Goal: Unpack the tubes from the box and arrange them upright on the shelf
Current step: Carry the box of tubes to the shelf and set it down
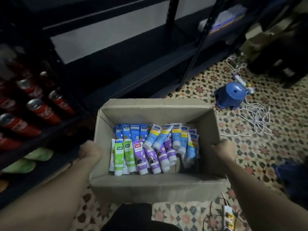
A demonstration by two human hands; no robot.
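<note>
An open cardboard box point(155, 182) is held in front of me above the patterned floor. Several tubes lie flat inside it: green ones point(124, 155) at the left, purple ones point(155, 157) in the middle, dark blue ones point(131, 132) at the back left and light blue ones point(168, 135) at the right. My left hand point(90, 150) grips the box's left wall and my right hand point(222, 150) grips its right wall, fingers hidden under the sides. A dark metal shelf point(133, 70) stands just beyond the box.
Red cans point(41, 110) and green packs point(28, 162) fill the shelves at the left. On the floor to the right lie a blue plastic stool point(231, 95), a coiled white cable point(255, 117) and a power strip point(241, 82). More cables point(223, 214) sit at the lower right.
</note>
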